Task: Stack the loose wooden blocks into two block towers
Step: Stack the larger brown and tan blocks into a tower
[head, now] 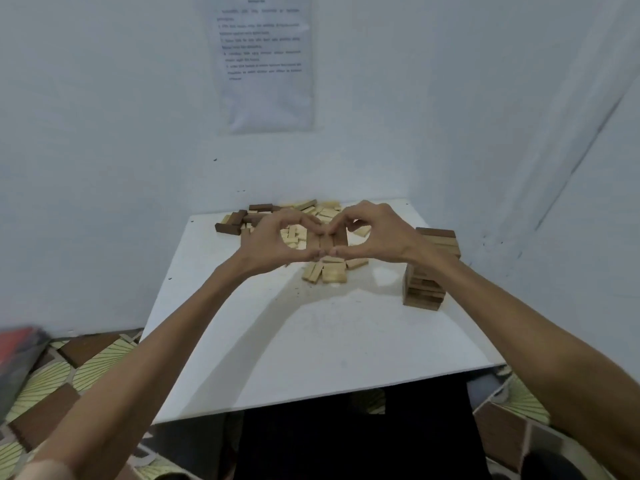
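While mid-frame above loose pile (325, 212), pinching three dark blocks (327, 241) between curled fingers of left hand (273, 239) and right hand (379, 233).

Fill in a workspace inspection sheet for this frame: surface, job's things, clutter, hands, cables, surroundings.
Surface: white table, flecked with small dark marks, set in a corner of white walls.
Job's things: one block tower near the table's right edge; loose blocks, light and dark, piled at the far side; a row of three dark blocks held between the hands.
Clutter: nothing seen.
Hands: left hand and right hand both pinch the row between thumb and fingertips.
Cables: nothing seen.
Surroundings: printed sheet on the wall, unreadable; patterned floor tiles; blurred red and grey object at the left edge.
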Tool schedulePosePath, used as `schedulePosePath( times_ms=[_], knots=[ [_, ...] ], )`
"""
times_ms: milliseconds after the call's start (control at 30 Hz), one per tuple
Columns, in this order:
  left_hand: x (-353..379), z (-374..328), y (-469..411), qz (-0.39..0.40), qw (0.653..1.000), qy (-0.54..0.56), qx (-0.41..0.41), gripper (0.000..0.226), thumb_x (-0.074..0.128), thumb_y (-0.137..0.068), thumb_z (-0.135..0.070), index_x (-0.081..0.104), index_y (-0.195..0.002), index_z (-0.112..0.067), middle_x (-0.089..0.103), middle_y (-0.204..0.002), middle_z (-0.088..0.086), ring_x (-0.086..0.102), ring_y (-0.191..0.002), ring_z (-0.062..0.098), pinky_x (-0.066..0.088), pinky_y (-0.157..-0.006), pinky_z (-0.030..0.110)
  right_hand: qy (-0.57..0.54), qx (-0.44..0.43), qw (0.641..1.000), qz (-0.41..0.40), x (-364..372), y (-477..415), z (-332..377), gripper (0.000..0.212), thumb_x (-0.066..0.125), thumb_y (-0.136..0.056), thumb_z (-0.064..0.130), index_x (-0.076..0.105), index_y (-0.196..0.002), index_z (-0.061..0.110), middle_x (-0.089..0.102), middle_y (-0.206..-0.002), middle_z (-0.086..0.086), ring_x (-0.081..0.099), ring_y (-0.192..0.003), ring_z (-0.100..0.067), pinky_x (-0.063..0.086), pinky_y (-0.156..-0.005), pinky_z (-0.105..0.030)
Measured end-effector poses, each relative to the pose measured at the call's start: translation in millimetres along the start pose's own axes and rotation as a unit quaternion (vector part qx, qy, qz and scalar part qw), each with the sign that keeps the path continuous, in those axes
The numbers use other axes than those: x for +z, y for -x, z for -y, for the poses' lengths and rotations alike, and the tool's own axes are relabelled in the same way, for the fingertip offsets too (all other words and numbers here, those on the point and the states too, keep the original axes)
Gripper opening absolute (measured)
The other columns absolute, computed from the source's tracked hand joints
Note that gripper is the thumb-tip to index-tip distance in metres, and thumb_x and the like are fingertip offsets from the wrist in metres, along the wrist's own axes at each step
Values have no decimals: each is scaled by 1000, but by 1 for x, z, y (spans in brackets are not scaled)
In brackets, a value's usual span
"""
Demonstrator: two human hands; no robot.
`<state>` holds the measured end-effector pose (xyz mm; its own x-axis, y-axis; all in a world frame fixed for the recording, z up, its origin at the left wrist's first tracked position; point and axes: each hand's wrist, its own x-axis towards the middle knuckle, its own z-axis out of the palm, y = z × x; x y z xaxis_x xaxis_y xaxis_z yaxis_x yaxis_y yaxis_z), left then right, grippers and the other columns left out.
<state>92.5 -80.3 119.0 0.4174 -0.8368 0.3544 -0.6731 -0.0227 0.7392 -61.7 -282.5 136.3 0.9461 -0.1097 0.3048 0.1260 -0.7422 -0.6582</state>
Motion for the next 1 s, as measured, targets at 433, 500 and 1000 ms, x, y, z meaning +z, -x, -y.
schedulePosePath(
  times_ms=[433, 500, 1000],
  knots=[
    [80, -51, -76, 51, 998, -2, 28, 64, 93, -74, -34, 60, -130, -30, 71, -115, -15, 60, -119, -5, 45, -110, 33, 45, 91, 993, -63, -91, 60, -44, 58, 91, -76, 42, 62, -125, 39, 67, -119, 20, 54, -118, 6, 41, -85, -10],
    [94, -55, -83, 53, 998, 5, 32, 65, 93, -73, -35, 61, -129, -29, 70, -116, -15, 61, -119, -3, 46, -111, 35, 45, 95, 992, -69, -99, 70, -52, 57, 91, -76, 40, 64, -126, 34, 66, -120, 23, 54, -114, 11, 37, -80, -1],
    [140, -61, -98, 77, 997, 15, 14, 65, 93, -74, -35, 60, -130, -30, 70, -117, -15, 58, -121, -5, 42, -108, 26, 40, 117, 990, -75, -117, 104, -87, 58, 90, -76, 41, 64, -127, 34, 64, -119, 28, 54, -116, 7, 34, -80, 3]
  ],
)
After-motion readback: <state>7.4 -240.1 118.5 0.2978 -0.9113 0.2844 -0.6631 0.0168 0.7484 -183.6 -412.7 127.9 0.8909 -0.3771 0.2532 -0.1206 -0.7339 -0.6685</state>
